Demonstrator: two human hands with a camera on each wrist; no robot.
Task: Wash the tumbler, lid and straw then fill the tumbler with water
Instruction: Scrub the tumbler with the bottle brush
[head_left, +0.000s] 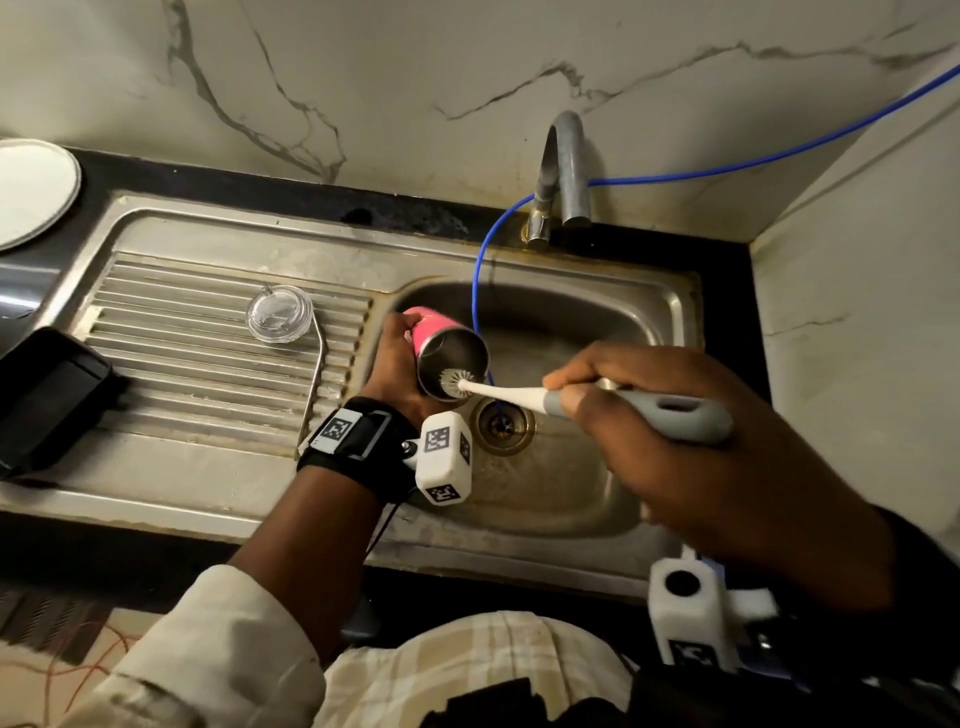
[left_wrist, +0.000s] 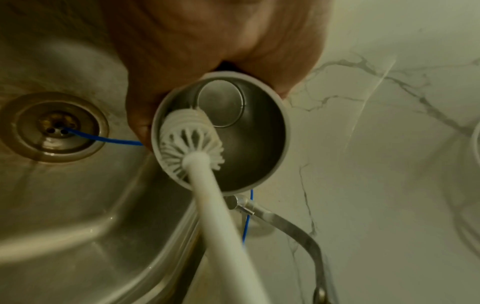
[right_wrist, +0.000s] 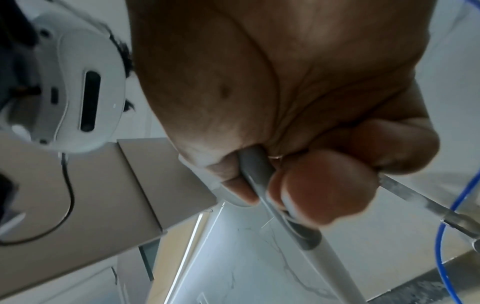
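Watching tumbler (head_left: 451, 358): pink outside, bare steel inside, tilted on its side over the sink (head_left: 670, 312), mouth toward me.
Brush (left_wrist: 192, 142): white bristles just inside the rim.
Left hand (head_left: 392, 364): I see fingers wrapped round the body.
Right hand (head_left: 670, 436): fingers clenched on the grey handle.
Lid (head_left: 279, 313), straw (head_left: 315, 384): on the drainboard.

cream sleeve (head_left: 218, 639), black wrist strap (head_left: 358, 441), white tagged camera block (head_left: 444, 457).

White marble wall (head_left: 415, 62) with grey veins runs behind the steel sink (head_left: 670, 312), meeting a second marble wall (head_left: 857, 312) to the sink's right. Black bench (head_left: 291, 179) edges the sink all round. The tap (head_left: 563, 171) stands at the sink's back rim. Light's dim and warm.
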